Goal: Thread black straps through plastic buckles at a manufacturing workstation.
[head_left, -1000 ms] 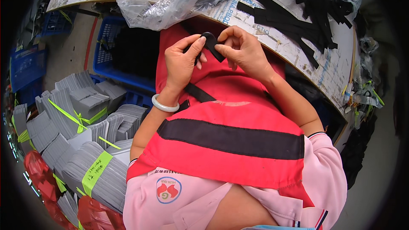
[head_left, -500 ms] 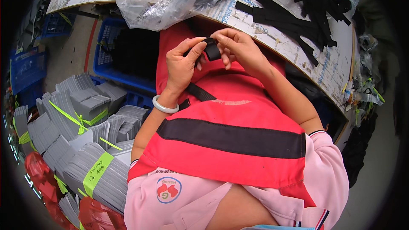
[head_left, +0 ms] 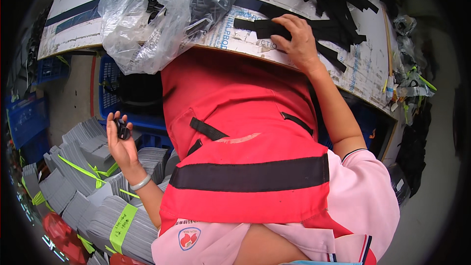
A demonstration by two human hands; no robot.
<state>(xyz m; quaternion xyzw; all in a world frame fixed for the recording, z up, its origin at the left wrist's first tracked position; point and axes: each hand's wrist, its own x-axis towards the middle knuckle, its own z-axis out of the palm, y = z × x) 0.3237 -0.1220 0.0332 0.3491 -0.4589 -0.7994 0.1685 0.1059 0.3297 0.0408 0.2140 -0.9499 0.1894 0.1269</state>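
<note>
My left hand [head_left: 123, 149] is raised at the left, above the grey stacks, its fingers curled around a small black plastic buckle [head_left: 122, 129]. The buckle's exact shape is partly hidden by the fingers. My right hand [head_left: 300, 44] reaches over the worktable, with thumb and fingers apart across a flat black strap [head_left: 265, 28]. Its fingertips appear to touch the strap without closing on it. More black straps [head_left: 338, 29] lie in a loose heap just beyond and to the right of that hand.
A clear plastic bag [head_left: 147, 24] with dark pieces hangs over the white worktable's [head_left: 73, 29] front edge. Below stands a blue crate [head_left: 109, 81] holding black material. Bundled grey sheets [head_left: 105, 221] with yellow-green ties fill the lower left. A red apron [head_left: 235, 103] covers my lap.
My hands have parted from over my lap, where they held a black strap loop. The left moved left and down with the buckle; the right moved up to the straps. The loop has left my hands.
</note>
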